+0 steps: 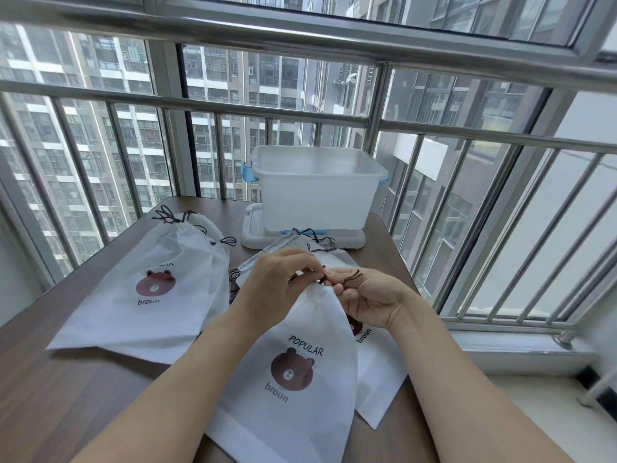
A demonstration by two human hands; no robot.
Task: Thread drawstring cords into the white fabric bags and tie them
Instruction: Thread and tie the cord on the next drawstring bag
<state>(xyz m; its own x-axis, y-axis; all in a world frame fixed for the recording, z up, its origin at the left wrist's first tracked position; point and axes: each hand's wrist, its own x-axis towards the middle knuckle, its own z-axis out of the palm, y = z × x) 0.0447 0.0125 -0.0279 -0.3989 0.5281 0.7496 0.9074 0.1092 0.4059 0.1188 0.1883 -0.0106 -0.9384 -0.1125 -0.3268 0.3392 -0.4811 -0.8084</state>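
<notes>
Held up over the middle of the brown worktop: a white fabric bag printed with a bear face, "POPULAR" and "broun", neck gathered at the top, bottom hem trailing down to the near edge. Left hand pinching a dark drawstring cord right at the gathered neck, fingers curled over it. Right hand just beside, fingertips pinching the same cord, its loose ends sticking up above the knuckles. Hands almost touching at the neck of the bag.

To the left, a stack of finished bags lying flat, cords knotted at the far end, near corner reaching toward the left edge of the worktop. Under and right of the held bag, more bags overlapping, one corner close to the right edge. Behind them, a translucent plastic bin standing on its lid near the far edge, blue clips at the sides.

Bare wood showing at the near left and in a narrow strip along the right. Metal railing and window glass close around the far and right sides.
</notes>
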